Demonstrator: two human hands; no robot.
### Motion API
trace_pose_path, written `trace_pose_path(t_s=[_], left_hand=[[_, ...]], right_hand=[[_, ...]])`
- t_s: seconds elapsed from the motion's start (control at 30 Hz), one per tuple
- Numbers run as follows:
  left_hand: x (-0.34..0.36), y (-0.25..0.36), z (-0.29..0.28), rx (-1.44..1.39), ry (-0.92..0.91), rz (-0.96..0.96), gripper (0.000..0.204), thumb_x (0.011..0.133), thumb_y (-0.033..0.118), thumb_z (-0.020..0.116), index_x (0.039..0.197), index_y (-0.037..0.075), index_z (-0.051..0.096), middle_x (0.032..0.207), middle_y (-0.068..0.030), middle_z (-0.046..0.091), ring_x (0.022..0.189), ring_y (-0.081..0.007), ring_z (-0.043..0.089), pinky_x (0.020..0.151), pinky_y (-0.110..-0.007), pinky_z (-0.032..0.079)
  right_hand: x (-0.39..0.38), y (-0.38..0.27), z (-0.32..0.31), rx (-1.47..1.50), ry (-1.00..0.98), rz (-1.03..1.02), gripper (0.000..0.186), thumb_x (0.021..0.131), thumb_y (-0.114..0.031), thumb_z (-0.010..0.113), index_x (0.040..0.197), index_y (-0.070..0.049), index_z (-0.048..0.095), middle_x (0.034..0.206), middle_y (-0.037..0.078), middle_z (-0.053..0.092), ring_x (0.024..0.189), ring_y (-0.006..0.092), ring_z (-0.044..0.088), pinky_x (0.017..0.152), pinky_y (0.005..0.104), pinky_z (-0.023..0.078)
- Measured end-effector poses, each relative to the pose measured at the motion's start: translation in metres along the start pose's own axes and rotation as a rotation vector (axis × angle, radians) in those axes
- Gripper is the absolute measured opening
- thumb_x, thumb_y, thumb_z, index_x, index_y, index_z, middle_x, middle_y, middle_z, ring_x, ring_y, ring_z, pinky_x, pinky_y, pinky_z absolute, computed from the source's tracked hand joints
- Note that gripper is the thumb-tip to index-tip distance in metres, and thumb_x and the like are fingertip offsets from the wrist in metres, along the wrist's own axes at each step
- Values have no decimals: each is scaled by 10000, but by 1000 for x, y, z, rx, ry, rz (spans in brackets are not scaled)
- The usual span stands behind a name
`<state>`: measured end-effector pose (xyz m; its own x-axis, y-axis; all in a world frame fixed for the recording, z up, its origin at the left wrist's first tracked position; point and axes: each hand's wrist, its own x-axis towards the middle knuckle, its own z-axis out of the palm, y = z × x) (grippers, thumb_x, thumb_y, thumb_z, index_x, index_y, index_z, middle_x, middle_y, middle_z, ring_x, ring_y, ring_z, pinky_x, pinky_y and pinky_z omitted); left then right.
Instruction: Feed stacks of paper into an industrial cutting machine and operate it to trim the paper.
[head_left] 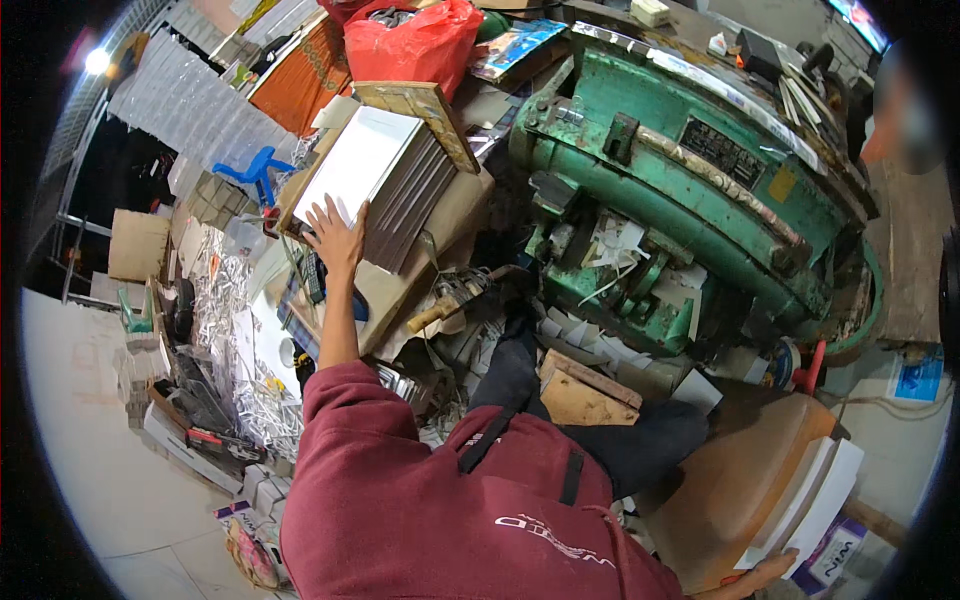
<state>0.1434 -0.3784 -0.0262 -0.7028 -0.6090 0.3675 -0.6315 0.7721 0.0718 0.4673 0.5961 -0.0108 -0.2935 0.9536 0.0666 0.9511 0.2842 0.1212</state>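
Note:
My left hand (337,232) rests with fingers spread on the lower edge of a stack of white-topped sheets (375,150) with dark layered sides, beside an upright wooden board (440,115) on a worn table (450,215). Down at the lower right, my right hand (768,568) grips a bundle of white sheets (815,490) lying along a brown padded seat (725,465). A small red object shows by those fingers, too small to name. A wooden-handled tool (435,315) lies below the table's near edge.
A large green cast-metal machine (680,220) fills the right. A red plastic bag (410,50) sits behind the stack. Paper scraps (250,370) and a blue plastic object (250,170) are at left. Wooden blocks (585,390) lie between my legs. A blurred person (890,120) appears at far right.

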Motion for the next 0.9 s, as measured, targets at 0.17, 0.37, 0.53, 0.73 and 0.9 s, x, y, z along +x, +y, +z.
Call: trace_pose_path(t_s=[0.17,0.37,0.53,0.73,0.9], left_hand=[[-16,64,37,-175,31,350,781,918,541,508,1455,18,292,1485,-290,260,1404,-450,179,1129,-527,198],[-30,164,-47,-431,133,685,692,890,341,632,1432,29,338,1469,-280,289,1386,-450,225,1128,-481,238],[-56,265,-88,-689,111,922,685,890,313,637,1449,71,324,1502,-237,252,1400,-425,212,1125,-468,252],[-80,348,-118,-843,7,1143,632,913,368,596,1426,75,373,1499,-191,303,1398,-375,255,1122,-446,271],[-115,346,-58,-297,-691,1362,761,916,602,430,1439,54,356,1498,-175,328,1404,-335,274,1149,-498,196]], right_hand=[[147,182,-1,193,-23,-22,381,880,-241,610,1147,31,624,1110,201,650,1015,292,618,900,377,481],[25,96,17,550,-205,-165,379,881,-245,627,1144,28,635,1105,185,657,996,263,617,896,353,472],[-15,78,-25,821,-214,-182,419,862,-285,702,1132,32,651,990,115,675,847,182,562,773,321,461],[9,119,-1,781,14,-187,364,949,-263,573,1155,30,635,1075,134,678,933,232,610,835,315,460],[-10,53,-67,483,726,-325,340,994,-255,472,1145,-10,652,1141,131,666,1092,285,607,920,368,452]])
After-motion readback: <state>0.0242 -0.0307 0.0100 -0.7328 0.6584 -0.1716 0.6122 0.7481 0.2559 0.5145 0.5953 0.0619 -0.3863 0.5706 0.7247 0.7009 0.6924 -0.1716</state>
